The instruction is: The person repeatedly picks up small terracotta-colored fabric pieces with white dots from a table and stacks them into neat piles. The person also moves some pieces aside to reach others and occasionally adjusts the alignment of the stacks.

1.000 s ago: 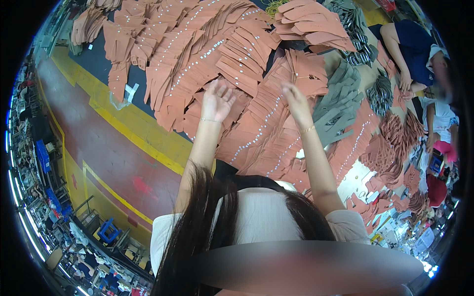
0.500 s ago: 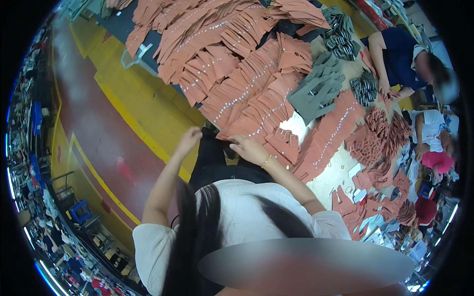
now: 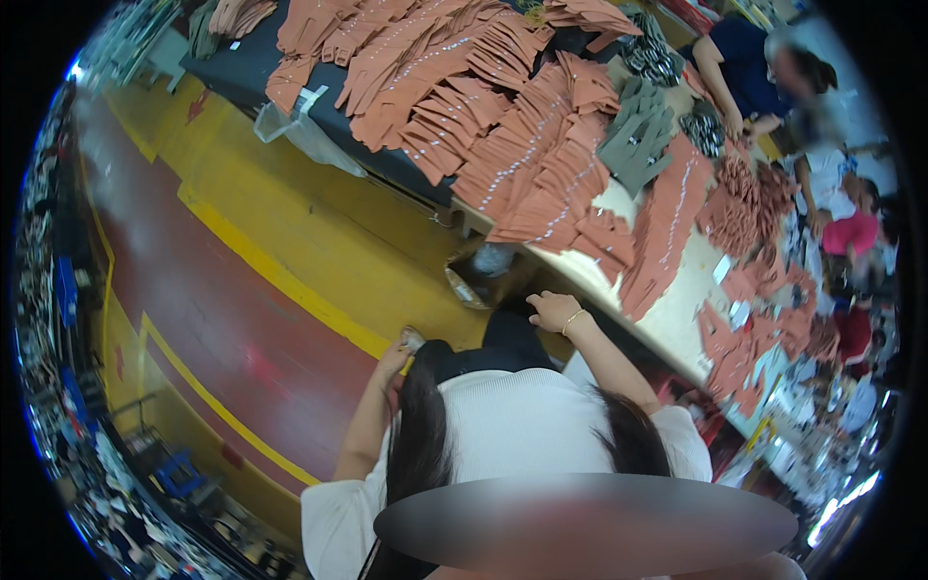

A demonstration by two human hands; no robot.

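My right hand [image 3: 556,311] hangs off the near edge of the worktable, fingers loosely bent and apart, with nothing visible in it. A thin gold-coloured bracelet [image 3: 574,322] circles that wrist. My left hand [image 3: 396,360] is low beside my dark trousers; its fingers are small and partly hidden, next to a pale shape I cannot make out. Overlapping rows of flat orange-brown cut pieces [image 3: 527,145] with small white marks cover the table ahead, apart from both hands. Olive-green pieces [image 3: 638,145] lie among them on the right.
The pale table edge [image 3: 570,259] runs diagonally before me. Beneath it sits an open bag or box [image 3: 466,282]. A clear plastic bag [image 3: 290,126] hangs off the dark table section. Yellow and dark red floor [image 3: 251,319] stretches left. Across the table a co-worker in a dark shirt [image 3: 742,72] handles pieces.
I have moved back from the table. My right hand has left the edge of the orange-brown pieces, and my left hand has dropped toward my side.
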